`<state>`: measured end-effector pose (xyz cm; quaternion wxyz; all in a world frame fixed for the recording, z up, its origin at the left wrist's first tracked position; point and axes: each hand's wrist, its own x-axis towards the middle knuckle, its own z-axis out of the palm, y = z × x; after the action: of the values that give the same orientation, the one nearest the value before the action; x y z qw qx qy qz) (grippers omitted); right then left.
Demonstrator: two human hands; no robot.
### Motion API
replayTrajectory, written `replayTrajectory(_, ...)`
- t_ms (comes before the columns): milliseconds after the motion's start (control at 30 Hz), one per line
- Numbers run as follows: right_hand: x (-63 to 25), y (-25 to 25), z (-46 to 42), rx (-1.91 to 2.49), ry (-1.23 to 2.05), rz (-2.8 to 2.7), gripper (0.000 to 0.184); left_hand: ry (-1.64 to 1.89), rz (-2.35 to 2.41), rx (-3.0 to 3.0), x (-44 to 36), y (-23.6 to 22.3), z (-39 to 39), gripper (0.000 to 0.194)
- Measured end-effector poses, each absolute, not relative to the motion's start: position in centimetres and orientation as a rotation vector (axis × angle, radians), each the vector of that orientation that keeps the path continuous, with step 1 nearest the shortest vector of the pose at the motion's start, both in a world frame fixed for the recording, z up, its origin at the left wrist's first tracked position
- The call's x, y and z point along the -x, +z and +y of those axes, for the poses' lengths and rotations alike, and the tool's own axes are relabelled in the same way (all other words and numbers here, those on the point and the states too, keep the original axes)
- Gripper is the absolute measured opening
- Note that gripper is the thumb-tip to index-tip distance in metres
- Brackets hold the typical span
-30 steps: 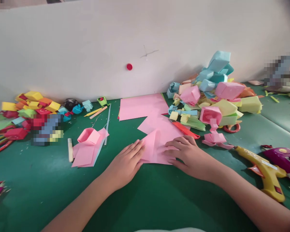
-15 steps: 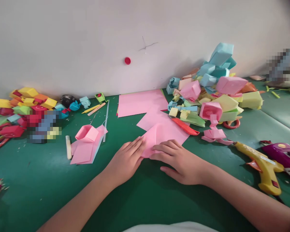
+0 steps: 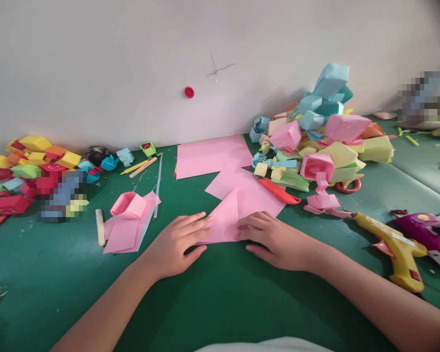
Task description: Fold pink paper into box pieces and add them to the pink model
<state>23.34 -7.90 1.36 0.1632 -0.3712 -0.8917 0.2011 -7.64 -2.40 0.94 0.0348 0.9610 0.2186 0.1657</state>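
Observation:
A pink paper sheet [image 3: 242, 203] lies on the green table [image 3: 220, 293], its near corner folded over into a triangle. My left hand [image 3: 174, 244] lies flat on the table with its fingers stretched out, the fingertips on the triangle's left edge. My right hand [image 3: 275, 237] presses flat on the fold's right side, fingers together and extended. Neither hand grips anything.
More pink sheets [image 3: 212, 155] lie behind. A heap of folded paper boxes [image 3: 322, 137] is at the back right, another heap [image 3: 33, 161] at the left. A pink folded piece [image 3: 128, 215], a red comb [image 3: 278, 190], a yellow glue gun [image 3: 392, 247] and a purple glue gun [image 3: 425, 232] lie nearby.
The raised pink flap has been laid down flat into a triangle. My left hand slid left along the fold, and my right hand moved left onto it.

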Motion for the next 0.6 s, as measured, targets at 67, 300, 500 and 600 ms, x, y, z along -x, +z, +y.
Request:
replayTrajectory(67, -23.5, 1.2, -7.8, 1.046, 0.574, -2.526, 0.027, 0.499, 0.654, -2.922, 7.8, 1.1, -2.2, 0.035)
replayTrajectory(300, -23.6, 0.6, -7.6, 1.067, 0.525, -2.465, 0.027, 0.549, 0.722, -2.874, 8.0, 0.9, -1.8, 0.035)
replayTrajectory(500, -23.9, 0.4, -7.5, 1.013, 0.5, -2.472, 0.03, 0.616, 0.688, -2.828, 8.0, 1.0, -1.7, 0.037)
replayTrajectory(600, -24.1, 0.3, -7.3, 0.975, 0.525, -2.475, 0.028, 0.638, 0.698, -2.809, 8.1, 0.9, -1.7, 0.034)
